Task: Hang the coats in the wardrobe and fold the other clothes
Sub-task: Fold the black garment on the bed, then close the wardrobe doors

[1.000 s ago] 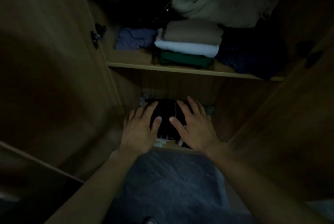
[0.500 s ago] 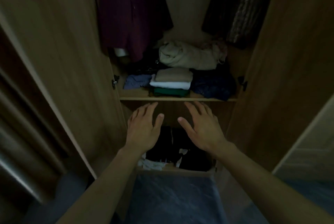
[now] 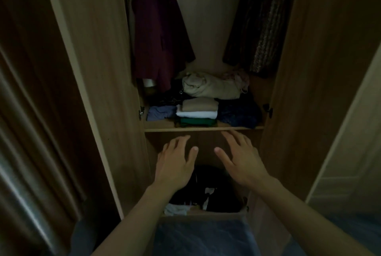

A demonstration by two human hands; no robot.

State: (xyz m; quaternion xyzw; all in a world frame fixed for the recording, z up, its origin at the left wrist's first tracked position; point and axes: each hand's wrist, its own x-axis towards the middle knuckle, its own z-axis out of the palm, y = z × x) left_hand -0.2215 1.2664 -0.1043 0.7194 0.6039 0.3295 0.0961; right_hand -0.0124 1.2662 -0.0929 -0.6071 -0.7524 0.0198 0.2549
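Both hands empty, left hand and right hand spread flat above the dark folded pile. A clumsy withdrawal could snag it and undo the folds.

The dark maroon hanging coat and the brown knitted hanging garment are cut off by the top edge, hangers unseen. The left hand and right hand cover part of the black folded clothes on the near bottom shelf, too dim to tell apart.
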